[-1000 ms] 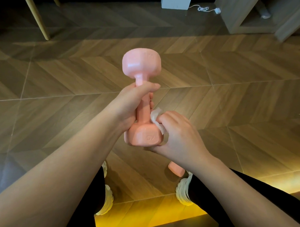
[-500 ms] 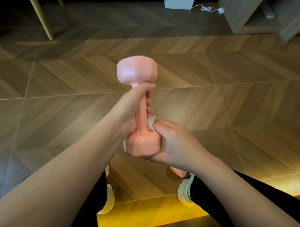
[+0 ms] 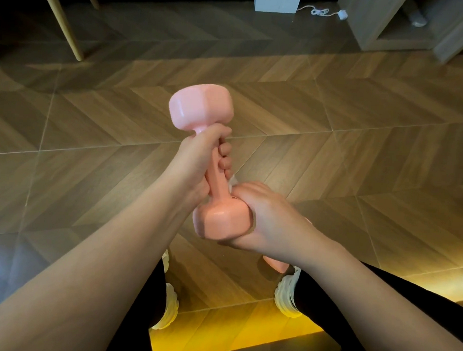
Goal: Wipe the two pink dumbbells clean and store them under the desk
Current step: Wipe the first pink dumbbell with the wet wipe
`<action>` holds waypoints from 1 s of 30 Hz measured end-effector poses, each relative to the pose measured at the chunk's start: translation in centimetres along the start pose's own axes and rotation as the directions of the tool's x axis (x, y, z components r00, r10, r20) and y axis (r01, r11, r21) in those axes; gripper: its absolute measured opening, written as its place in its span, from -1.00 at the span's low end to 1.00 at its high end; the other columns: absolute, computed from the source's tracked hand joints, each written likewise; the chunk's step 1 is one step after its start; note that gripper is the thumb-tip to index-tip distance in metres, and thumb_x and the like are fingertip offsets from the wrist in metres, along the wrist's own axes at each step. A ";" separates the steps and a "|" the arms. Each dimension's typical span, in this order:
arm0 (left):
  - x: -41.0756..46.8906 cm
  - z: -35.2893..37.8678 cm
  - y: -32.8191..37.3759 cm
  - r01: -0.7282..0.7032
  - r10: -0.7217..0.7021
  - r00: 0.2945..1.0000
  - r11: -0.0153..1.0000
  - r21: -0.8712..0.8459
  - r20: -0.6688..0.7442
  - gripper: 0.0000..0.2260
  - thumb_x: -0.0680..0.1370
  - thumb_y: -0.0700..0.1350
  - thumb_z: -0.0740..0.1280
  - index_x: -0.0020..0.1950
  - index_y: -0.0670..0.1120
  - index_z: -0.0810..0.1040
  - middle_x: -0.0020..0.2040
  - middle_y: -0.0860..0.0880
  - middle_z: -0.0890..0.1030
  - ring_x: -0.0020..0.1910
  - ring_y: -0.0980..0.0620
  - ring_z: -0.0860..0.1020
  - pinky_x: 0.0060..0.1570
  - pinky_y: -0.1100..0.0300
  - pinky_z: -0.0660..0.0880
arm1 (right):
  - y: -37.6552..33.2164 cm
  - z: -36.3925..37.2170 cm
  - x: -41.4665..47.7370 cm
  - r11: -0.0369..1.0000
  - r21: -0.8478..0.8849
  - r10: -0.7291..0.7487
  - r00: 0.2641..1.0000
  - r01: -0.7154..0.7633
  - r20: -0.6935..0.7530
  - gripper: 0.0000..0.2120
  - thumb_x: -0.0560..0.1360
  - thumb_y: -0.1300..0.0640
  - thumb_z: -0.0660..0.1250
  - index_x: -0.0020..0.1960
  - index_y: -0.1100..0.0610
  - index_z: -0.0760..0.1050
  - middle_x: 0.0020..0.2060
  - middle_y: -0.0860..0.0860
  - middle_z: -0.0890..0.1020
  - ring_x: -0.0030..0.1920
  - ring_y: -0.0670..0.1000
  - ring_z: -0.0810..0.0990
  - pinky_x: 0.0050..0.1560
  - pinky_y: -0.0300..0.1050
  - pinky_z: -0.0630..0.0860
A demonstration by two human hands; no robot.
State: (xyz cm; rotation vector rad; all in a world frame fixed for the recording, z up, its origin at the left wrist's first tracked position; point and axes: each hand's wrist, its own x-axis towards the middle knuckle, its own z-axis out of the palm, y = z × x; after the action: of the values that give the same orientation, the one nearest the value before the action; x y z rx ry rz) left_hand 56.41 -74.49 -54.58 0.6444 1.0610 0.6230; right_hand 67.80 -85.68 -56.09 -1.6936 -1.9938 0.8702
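The dumbbell [image 3: 217,184] tipped toward 11 o'clock, fingers of the left hand [image 3: 196,161] curled round its handle. The right hand [image 3: 269,224], fingers clutching the wipe [image 3: 233,181], wrapped its lower head; wiping continued.

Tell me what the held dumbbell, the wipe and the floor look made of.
Dumbbell: pink, smooth, soft highlights on faceted heads; probably a vinyl or plastic coating, core hidden. Wipe: white, crumpled, soft; tissue or cloth, too little shows. Floor: chevron wood-grain planks, satin sheen; wood or laminate, unclear.

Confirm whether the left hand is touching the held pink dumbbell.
Touching. The head view shows the left hand wrapped round the handle of the pink dumbbell, fingers curled against it with no gap.
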 end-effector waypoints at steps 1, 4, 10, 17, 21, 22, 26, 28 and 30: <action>-0.2 0.2 -0.1 -0.011 0.010 1.000 1.000 0.018 0.017 -0.76 0.54 -0.14 0.29 -0.31 -0.02 0.35 -0.47 0.06 0.35 -0.55 0.10 0.28 -0.49 0.29 0.27 | 0.0 0.1 0.1 0.999 -0.047 0.006 1.000 -0.005 0.019 -0.55 0.31 -0.22 0.55 0.01 0.02 0.49 -0.03 -0.11 0.57 0.07 -0.07 0.50 0.09 -0.09 0.44; -0.4 0.8 0.0 -0.042 0.041 0.999 0.999 0.025 0.026 -0.74 0.55 -0.16 0.29 -0.32 -0.02 0.34 -0.48 0.06 0.34 -0.54 0.10 0.27 -0.50 0.28 0.27 | 0.4 0.2 -0.3 0.980 -0.201 -0.032 0.989 0.002 -0.143 -0.47 0.22 -0.27 0.57 -0.04 0.06 0.51 -0.13 -0.12 0.55 -0.03 -0.07 0.49 0.01 -0.18 0.31; 0.0 0.5 0.5 0.020 -0.018 0.996 0.999 -0.025 0.089 -0.74 0.58 -0.13 0.26 -0.28 -0.02 0.28 -0.51 0.07 0.28 -0.57 0.11 0.23 -0.53 0.29 0.25 | -0.2 0.1 -0.2 0.996 -0.088 0.018 0.991 -0.030 -0.134 -0.46 0.19 -0.20 0.61 -0.03 0.08 0.49 -0.11 -0.09 0.54 -0.07 -0.11 0.44 -0.10 -0.19 0.33; -0.3 0.7 1.0 0.038 -0.021 0.975 0.997 -0.073 0.223 -0.75 0.59 -0.13 0.23 -0.28 -0.03 0.30 -0.49 0.06 0.30 -0.57 0.12 0.26 -0.54 0.27 0.27 | -0.2 -0.5 -0.7 0.992 -0.124 -0.046 0.955 0.010 -0.292 -0.39 0.12 -0.31 0.53 -0.12 0.10 0.39 -0.21 -0.11 0.42 -0.20 -0.12 0.32 -0.21 -0.17 0.16; -0.2 0.4 0.9 -0.042 0.034 0.987 0.998 0.051 0.156 -0.85 0.54 -0.11 0.36 -0.20 -0.11 0.48 -0.32 -0.03 0.48 -0.38 0.05 0.45 -0.31 0.18 0.45 | -0.4 -0.2 -0.6 0.970 -0.243 -0.127 0.909 0.030 -0.396 -0.39 0.12 -0.29 0.52 -0.18 0.16 0.41 -0.24 -0.10 0.36 -0.24 -0.10 0.27 -0.19 -0.21 0.11; -0.2 0.4 0.8 -0.038 0.027 0.990 0.997 0.070 0.139 -0.88 0.54 -0.13 0.38 -0.15 -0.11 0.49 -0.31 -0.02 0.48 -0.36 0.05 0.46 -0.27 0.16 0.45 | -0.4 -0.1 -0.6 0.963 -0.269 -0.135 0.908 0.026 -0.397 -0.39 0.11 -0.28 0.55 -0.19 0.17 0.42 -0.24 -0.09 0.36 -0.24 -0.09 0.28 -0.19 -0.21 0.11; 0.1 0.6 0.5 0.013 -0.017 0.999 0.996 0.084 0.041 -0.88 0.56 -0.14 0.37 -0.15 -0.06 0.47 -0.34 0.00 0.43 -0.41 0.06 0.41 -0.33 0.19 0.38 | -0.3 0.1 -0.6 0.955 -0.295 -0.079 0.928 -0.035 -0.365 -0.40 0.12 -0.26 0.59 -0.19 0.17 0.45 -0.27 -0.03 0.49 -0.24 -0.01 0.45 -0.18 -0.25 0.10; 0.1 0.8 0.3 0.034 -0.035 0.998 0.999 0.031 0.049 -0.79 0.57 -0.10 0.35 -0.23 -0.04 0.40 -0.42 0.02 0.38 -0.48 0.07 0.34 -0.46 0.24 0.33 | -0.5 0.2 -0.4 0.965 -0.257 -0.034 0.958 -0.042 -0.284 -0.43 0.17 -0.30 0.55 -0.14 0.12 0.45 -0.23 -0.06 0.53 -0.18 -0.02 0.48 -0.14 -0.26 0.13; -0.1 0.9 0.3 0.057 -0.053 0.993 0.998 -0.038 0.102 -0.74 0.57 -0.05 0.35 -0.26 -0.02 0.34 -0.48 0.05 0.31 -0.55 0.09 0.27 -0.52 0.27 0.28 | -0.6 0.2 -0.3 0.974 -0.224 -0.025 0.975 -0.026 -0.220 -0.45 0.18 -0.27 0.58 -0.13 0.04 0.38 -0.22 -0.12 0.48 -0.13 -0.06 0.46 -0.07 -0.26 0.14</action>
State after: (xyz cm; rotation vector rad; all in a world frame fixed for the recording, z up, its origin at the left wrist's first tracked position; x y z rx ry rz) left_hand 57.20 -74.47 -53.98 0.6026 0.9664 0.5575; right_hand 67.28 -86.04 -55.81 -1.8220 -1.9978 0.4426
